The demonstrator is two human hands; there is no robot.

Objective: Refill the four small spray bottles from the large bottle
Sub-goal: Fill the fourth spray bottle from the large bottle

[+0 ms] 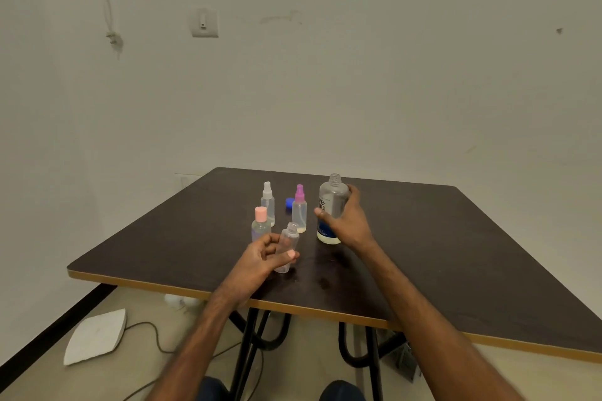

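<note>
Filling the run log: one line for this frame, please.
left hand: holds uncapped small bottle | right hand: grips large bottle, open, standing on table | three small bottles: capped | blue cap: on table

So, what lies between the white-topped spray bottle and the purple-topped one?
A blue cap lies there on the table, partly behind the purple-topped bottle; the head view shows it.

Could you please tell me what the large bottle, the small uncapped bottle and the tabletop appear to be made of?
The large bottle looks like clear, glossy plastic: see-through walls, threaded neck, printed lettering. The small uncapped bottle is likely thin clear plastic, also see-through with a threaded neck. The tabletop seems laminated board: dark brown, faint sheen, lighter edge band.
</note>
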